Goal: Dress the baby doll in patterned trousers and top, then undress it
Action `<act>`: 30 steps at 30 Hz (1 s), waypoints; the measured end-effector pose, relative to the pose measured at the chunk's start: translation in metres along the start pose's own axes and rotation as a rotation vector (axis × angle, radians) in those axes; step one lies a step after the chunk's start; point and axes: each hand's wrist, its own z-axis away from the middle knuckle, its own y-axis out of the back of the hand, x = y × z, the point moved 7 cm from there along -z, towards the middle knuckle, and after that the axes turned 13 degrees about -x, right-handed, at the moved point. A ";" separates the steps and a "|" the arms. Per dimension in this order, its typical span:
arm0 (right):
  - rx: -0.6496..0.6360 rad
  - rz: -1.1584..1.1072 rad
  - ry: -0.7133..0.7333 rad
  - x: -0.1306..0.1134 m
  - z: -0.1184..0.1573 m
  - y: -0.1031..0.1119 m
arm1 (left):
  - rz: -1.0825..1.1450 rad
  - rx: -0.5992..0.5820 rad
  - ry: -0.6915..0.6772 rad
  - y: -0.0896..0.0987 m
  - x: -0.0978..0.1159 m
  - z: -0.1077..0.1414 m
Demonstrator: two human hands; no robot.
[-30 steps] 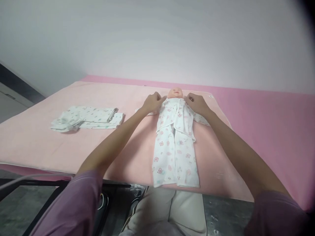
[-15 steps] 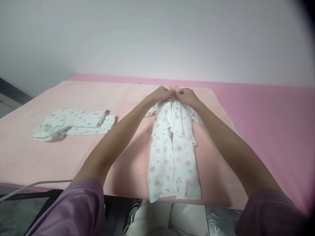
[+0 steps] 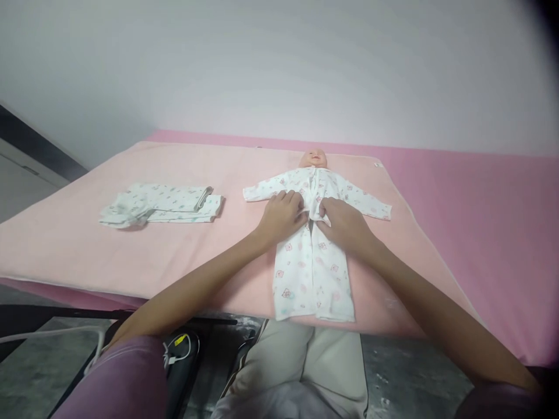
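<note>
Here the left hand (image 3: pixel 285 216) and right hand (image 3: pixel 343 224) mask the shirt's (image 3: pixel 299 179) lower front, just past centre! Below the doll's head (image 3: pixel 315 158), at one o'clock, cloth hides everything. Folded clothes (image 3: pixel 174 201) at nine: print too small. The cable (image 3: pixel 48 334) exits at eight, cut off.

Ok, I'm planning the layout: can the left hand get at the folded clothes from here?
Probably yes: the left hand is at the printed top, but just pink cloth lies between it and the folded clothes.
</note>
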 end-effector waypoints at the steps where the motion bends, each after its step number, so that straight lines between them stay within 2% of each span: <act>1: 0.024 0.014 0.002 -0.001 -0.003 0.001 | -0.042 0.007 -0.037 0.000 0.004 -0.003; 3: 0.080 0.032 0.051 -0.002 -0.003 0.005 | -0.075 0.002 -0.161 0.001 0.010 -0.004; 6: 0.125 0.078 0.236 -0.003 0.016 0.008 | -0.052 -0.001 -0.312 0.006 0.005 0.016; 7: 0.125 0.096 0.292 -0.001 0.025 0.007 | -0.034 0.015 -0.309 0.008 -0.002 0.025; 9: 0.127 0.108 0.338 0.012 0.046 0.005 | 0.016 0.051 -0.217 0.011 -0.020 0.044; 12: 0.108 0.062 0.201 0.042 0.066 -0.002 | 0.119 0.006 0.032 0.006 -0.045 0.061; 15: 0.048 0.011 -0.077 0.071 0.068 -0.018 | 0.185 -0.169 0.236 -0.014 -0.055 0.057; 18: -0.046 -0.051 -0.208 0.079 0.055 -0.039 | 0.132 -0.301 0.329 -0.030 -0.054 0.041; 21: -0.103 -0.131 -0.205 0.077 0.047 -0.049 | 0.104 -0.318 0.334 -0.035 -0.054 0.033; 23: -0.153 -0.170 -0.207 0.078 0.052 -0.048 | 0.131 -0.316 0.318 -0.033 -0.056 0.040; 26: -0.294 -0.184 -0.233 0.081 0.070 -0.036 | 0.160 -0.339 0.300 -0.020 -0.060 0.058; 28: -0.333 -0.156 -0.223 0.078 0.080 -0.017 | 0.174 -0.340 0.277 -0.004 -0.061 0.066; 30: -0.279 -0.145 -0.191 0.069 0.077 0.007 | 0.223 -0.302 0.249 0.016 -0.059 0.062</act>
